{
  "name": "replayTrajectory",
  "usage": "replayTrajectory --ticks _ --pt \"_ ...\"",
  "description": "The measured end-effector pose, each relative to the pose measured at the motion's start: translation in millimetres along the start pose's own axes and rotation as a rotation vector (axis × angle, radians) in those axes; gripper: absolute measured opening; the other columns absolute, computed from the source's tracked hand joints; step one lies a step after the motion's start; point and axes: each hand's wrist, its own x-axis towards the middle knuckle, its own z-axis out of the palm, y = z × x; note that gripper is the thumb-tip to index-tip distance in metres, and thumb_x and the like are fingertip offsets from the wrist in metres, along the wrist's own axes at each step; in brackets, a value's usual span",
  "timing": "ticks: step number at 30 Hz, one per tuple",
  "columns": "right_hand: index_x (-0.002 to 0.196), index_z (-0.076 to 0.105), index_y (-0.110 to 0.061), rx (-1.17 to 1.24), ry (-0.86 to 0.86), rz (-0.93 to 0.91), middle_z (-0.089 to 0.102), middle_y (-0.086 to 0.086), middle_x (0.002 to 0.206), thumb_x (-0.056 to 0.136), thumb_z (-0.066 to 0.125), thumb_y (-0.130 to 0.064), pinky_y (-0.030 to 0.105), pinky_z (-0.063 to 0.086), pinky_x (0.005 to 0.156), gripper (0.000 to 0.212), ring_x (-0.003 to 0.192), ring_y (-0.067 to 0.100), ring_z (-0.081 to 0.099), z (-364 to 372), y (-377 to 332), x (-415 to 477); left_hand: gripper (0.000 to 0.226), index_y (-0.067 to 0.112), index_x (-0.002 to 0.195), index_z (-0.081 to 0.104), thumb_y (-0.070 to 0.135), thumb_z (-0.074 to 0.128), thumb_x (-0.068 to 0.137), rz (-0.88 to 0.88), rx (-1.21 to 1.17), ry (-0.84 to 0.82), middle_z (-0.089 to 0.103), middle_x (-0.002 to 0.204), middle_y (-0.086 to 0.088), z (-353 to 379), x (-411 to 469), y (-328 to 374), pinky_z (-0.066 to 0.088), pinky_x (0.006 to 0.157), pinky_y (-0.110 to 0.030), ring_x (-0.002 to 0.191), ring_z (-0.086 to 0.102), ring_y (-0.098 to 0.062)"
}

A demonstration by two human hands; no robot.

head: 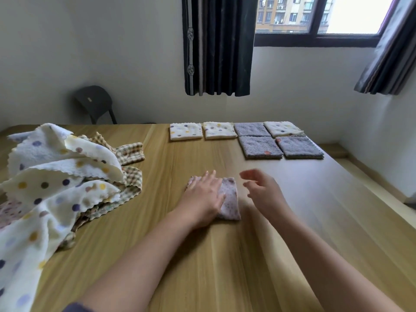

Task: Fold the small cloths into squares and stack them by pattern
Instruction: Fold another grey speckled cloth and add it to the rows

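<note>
Wood-grain tabletop (202,255), pale wall (90,41) behind; dark curtain (217,46) beside window (315,16), black chair (93,101) by wall. At tabletop centre, left hand (203,197) flat, fingers straight, pressing folded lilac dotted cloth (230,199). Just beside cloth, right hand (261,188) loosely curled, holding nothing (slightly blurred). Folded cream dotted squares (186,131) and grey squares (260,146) along far edge; unfolded heap (56,176) at left.

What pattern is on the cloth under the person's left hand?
The cloth is pale lilac with darker dots; head view.
</note>
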Motion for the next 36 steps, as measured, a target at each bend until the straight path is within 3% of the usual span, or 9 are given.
replayTrajectory --ticks 3,7,16,21,24,27,32,34,36 --pt "0.093 0.061 -0.008 0.246 -0.197 0.283 0.068 0.015 0.104 0.092 0.042 0.004 0.028 0.049 0.053 0.023 0.068 0.020 0.063 -19 -5 -13 0.061 0.019 0.154 -0.002 0.044 0.019 0.103 -0.015 0.036 -0.067 -0.012 0.161 -0.003 14 5 -8 -0.009 0.119 -0.039 0.147 -0.012 -0.016" --pt "0.093 0.060 -0.002 0.367 -0.385 0.466 0.066 0.017 0.094 0.093 0.043 0.005 0.024 0.045 0.041 0.018 0.057 0.022 0.061 -25 -7 -22 0.059 0.019 0.154 -0.004 0.040 0.018 0.104 -0.006 -0.004 -0.081 -0.013 0.161 -0.003 12 5 -6 -0.009 0.119 -0.039 0.147 -0.014 -0.016" --pt "0.092 0.064 -0.007 0.284 -0.494 0.318 0.061 0.009 0.093 0.097 0.050 -0.013 0.020 0.039 0.039 0.016 0.051 0.017 0.055 -26 -15 -22 0.056 0.020 0.154 0.000 0.038 0.019 0.104 0.006 -0.073 -0.046 -0.010 0.161 -0.001 13 3 -7 -0.010 0.119 -0.036 0.147 -0.013 -0.013" --pt "0.081 0.071 -0.012 -0.194 -0.367 0.046 0.056 -0.001 0.059 0.093 0.053 -0.014 0.017 0.030 0.043 0.021 0.042 0.007 0.039 -25 -11 -14 0.061 0.024 0.154 -0.002 0.044 0.023 0.102 0.109 -0.001 -0.079 -0.013 0.161 0.000 15 6 -16 -0.011 0.119 -0.037 0.146 -0.016 -0.011" --pt "0.087 0.072 -0.021 -0.383 -0.136 -0.348 0.063 -0.013 0.072 0.089 0.059 -0.012 0.017 0.043 0.061 0.015 0.061 0.001 0.054 -13 0 -8 0.078 0.025 0.154 -0.002 0.064 0.016 0.089 0.217 0.054 -0.065 -0.012 0.161 0.001 13 8 -26 -0.015 0.118 -0.037 0.145 -0.018 -0.008" --pt "0.089 0.071 -0.021 -0.544 -0.269 -0.566 0.065 -0.009 0.089 0.085 0.060 -0.011 0.020 0.043 0.073 0.016 0.079 0.006 0.058 -3 18 -7 0.099 0.023 0.154 0.011 0.078 0.012 0.072 0.217 0.084 0.069 -0.005 0.162 0.004 7 7 -44 -0.015 0.116 -0.043 0.145 -0.015 -0.009" --pt "0.080 0.067 -0.024 -0.790 -0.153 -0.745 0.063 -0.009 0.081 0.083 0.054 -0.020 0.027 0.035 0.068 0.013 0.079 0.017 0.062 3 5 -1 0.056 0.013 0.135 0.046 0.043 0.053 0.088 -0.005 0.167 0.486 0.035 0.151 -0.013 -3 -1 -65 0.014 0.116 -0.051 0.143 0.027 -0.029" --pt "0.107 0.068 -0.017 -0.675 -0.217 -0.710 0.065 0.001 0.116 0.091 0.054 -0.017 0.032 0.045 0.086 0.022 0.110 0.022 0.059 19 -3 2 0.052 0.012 0.140 0.041 0.030 0.053 0.092 -0.095 0.079 0.496 0.031 0.153 -0.013 -3 -2 -62 0.012 0.118 -0.047 0.145 0.022 -0.027" --pt "0.141 0.044 -0.015 -0.678 -0.394 -0.533 0.034 0.010 0.154 0.100 0.043 -0.027 0.039 0.026 0.115 0.042 0.143 0.027 0.027 40 -4 1 0.056 0.015 0.149 0.026 0.033 0.041 0.098 -0.195 0.022 0.397 0.015 0.160 -0.008 1 0 -63 0.003 0.120 -0.041 0.148 0.007 -0.022"
